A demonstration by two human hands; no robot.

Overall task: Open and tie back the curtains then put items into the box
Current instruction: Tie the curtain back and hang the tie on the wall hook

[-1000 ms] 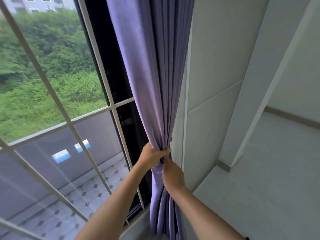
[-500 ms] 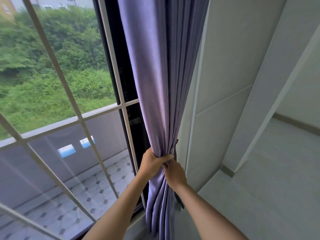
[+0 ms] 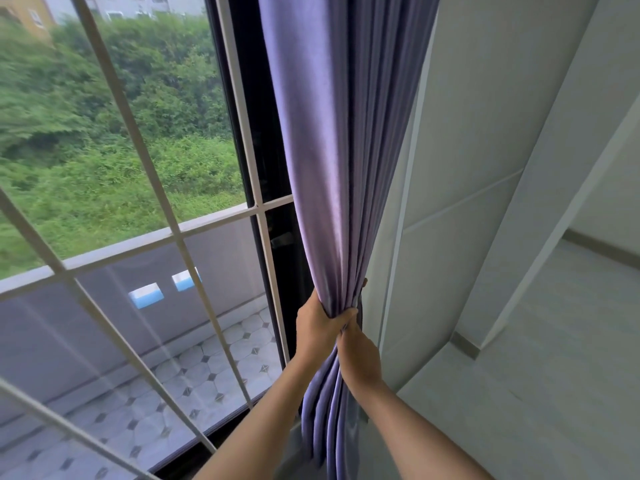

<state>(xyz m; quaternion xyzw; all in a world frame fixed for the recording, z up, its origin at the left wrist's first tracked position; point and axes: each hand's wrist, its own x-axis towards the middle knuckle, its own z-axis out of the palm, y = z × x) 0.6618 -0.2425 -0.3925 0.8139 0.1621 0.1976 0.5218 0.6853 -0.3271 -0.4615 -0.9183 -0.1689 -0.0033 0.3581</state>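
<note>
A person's left hand [image 3: 320, 329] grips a gathered purple curtain [image 3: 341, 174] at the right edge of a window [image 3: 145, 188], fingers curled tightly round the bunched folds. The right hand [image 3: 360, 358] sits just below it, touching the fabric; its fingers are turned away from the camera, so whether they clasp the cloth cannot be told. The curtain hangs bunched between the dark window frame [image 3: 273, 188] and a pale wall [image 3: 485, 168] (white grille bars cross the glass). Green shrubs [image 3: 121, 174] and a tiled balcony floor [image 3: 207, 375] lie outside.
</note>
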